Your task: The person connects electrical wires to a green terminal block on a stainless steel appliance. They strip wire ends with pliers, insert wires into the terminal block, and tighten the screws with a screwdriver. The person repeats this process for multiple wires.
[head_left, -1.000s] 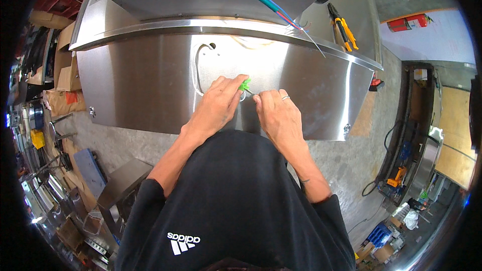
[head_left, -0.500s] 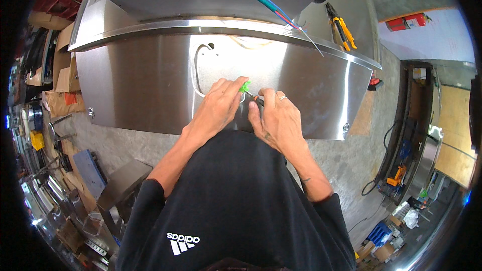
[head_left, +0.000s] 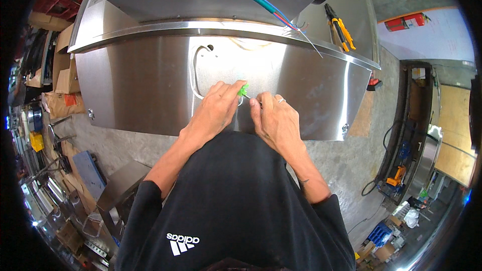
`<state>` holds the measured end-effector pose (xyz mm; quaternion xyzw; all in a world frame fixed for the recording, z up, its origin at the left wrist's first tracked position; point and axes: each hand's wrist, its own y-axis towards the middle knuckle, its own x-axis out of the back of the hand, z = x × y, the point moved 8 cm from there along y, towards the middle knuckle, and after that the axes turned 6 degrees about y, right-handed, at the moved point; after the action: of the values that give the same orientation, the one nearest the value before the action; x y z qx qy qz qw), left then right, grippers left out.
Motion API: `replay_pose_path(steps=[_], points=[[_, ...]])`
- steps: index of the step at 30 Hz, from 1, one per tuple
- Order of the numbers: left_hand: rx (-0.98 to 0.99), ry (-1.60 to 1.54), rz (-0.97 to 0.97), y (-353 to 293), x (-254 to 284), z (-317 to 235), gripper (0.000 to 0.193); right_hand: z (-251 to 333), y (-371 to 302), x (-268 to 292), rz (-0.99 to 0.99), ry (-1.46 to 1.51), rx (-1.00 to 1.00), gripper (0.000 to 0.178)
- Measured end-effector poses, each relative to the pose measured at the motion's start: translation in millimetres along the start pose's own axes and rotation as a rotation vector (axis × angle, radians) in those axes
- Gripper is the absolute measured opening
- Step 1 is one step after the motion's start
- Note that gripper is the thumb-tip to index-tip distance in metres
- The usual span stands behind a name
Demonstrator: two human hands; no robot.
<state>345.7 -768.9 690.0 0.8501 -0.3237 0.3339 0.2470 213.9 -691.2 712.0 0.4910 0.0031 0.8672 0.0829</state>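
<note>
Over roomy panel [head_left: 145, 85], between side edges [head_left: 357, 104], left hand [head_left: 215, 110] pinches green piece [head_left: 243, 90], right hand [head_left: 277, 119] grips tool [head_left: 247, 97].

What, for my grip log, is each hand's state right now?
Left hand: closed, holding a small green piece.
Right hand: closed, holding a slim tool, mostly hidden.

Left hand [head_left: 215, 109] – fingers [head_left: 234, 89] pinched; right hand [head_left: 279, 121] just beside – curled; both forearms [head_left: 169, 159] angled inward.
</note>
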Motion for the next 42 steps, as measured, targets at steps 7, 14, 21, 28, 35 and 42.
replay_pose_path(steps=[7,14,21,28,35,42], points=[[0.004,-0.012,-0.012,0.6,1.5,-1.6,0.045,-0.6,-3.3,-3.6,0.015,-0.032,0.089,0.025],[0.001,-0.006,-0.015,-1.2,2.1,3.0,0.046,3.2,-0.4,0.4,0.011,0.054,-0.025,0.022],[-0.056,0.014,-0.016,-0.2,1.0,-0.4,0.046,2.2,1.3,0.4,-0.006,-0.024,0.122,0.02],[0.001,-0.008,-0.027,-0.7,-1.8,5.7,0.045,-6.6,5.3,-1.5,0.053,0.119,-0.05,0.022],[-0.031,0.036,-0.025,-0.5,1.2,1.4,0.045,-6.9,7.5,-1.1,0.017,0.044,0.067,0.023],[0.015,0.015,-0.021,-3.2,2.2,4.2,0.045,-4.0,6.8,0.7,0.064,0.192,-0.069,0.02]])
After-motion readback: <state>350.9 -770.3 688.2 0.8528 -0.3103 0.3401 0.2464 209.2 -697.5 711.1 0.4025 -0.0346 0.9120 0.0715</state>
